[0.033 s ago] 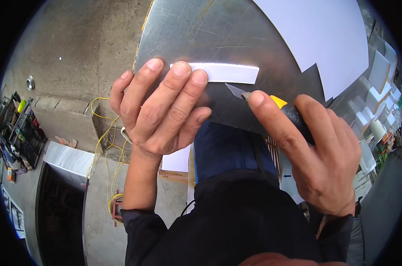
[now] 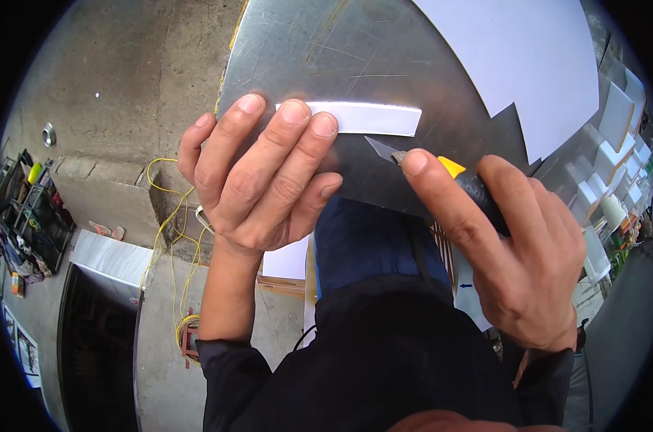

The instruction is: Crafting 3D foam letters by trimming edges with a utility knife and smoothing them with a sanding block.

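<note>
On a scratched metal surface (image 2: 283,43) lies a narrow white strip (image 2: 377,120), slightly bent, its left part hidden by my fingers. My left hand (image 2: 261,173) has its fingers stretched out, some fingertips resting on the strip, the thumb apart below it. In my right hand (image 2: 517,252) is a utility knife (image 2: 479,194) with a black and yellow handle, my index finger stretched along it. Its blade (image 2: 381,149) points up and left, its tip just below the strip's lower edge and apart from it.
A large white sheet (image 2: 528,50) with a notched corner covers the far right of the metal. White pieces (image 2: 614,158) are heaped at the right. A yellow cord (image 2: 175,288) trails over the floor at the left, near a concrete ledge (image 2: 103,191) and a cluttered black rack (image 2: 35,216).
</note>
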Demonstrator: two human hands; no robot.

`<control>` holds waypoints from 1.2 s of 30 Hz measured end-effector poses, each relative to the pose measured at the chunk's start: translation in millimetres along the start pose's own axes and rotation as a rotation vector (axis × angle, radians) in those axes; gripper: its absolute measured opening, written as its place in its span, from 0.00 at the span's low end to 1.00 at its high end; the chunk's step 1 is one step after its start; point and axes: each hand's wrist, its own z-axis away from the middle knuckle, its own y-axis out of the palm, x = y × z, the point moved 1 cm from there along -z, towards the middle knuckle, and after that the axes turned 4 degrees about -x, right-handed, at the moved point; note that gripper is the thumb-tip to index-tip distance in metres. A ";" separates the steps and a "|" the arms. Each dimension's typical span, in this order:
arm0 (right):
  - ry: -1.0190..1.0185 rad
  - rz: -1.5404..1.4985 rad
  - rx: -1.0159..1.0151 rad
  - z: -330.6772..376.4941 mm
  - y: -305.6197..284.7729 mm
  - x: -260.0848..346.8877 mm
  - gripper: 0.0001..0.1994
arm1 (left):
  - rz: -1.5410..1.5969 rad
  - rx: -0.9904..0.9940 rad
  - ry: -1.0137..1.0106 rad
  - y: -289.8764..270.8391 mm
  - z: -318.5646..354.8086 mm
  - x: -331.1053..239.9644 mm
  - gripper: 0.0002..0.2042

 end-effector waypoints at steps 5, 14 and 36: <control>-0.012 -0.002 -0.019 -0.5 7.7 2.7 0.30 | 0.025 -0.051 0.011 8.5 9.9 3.2 0.15; 0.006 0.004 0.055 -5.9 2.7 3.6 0.29 | 0.033 -0.095 0.009 13.3 11.6 2.7 0.15; 0.004 0.012 0.074 -11.1 -1.2 5.5 0.30 | -0.021 -0.068 0.076 11.6 9.8 3.0 0.16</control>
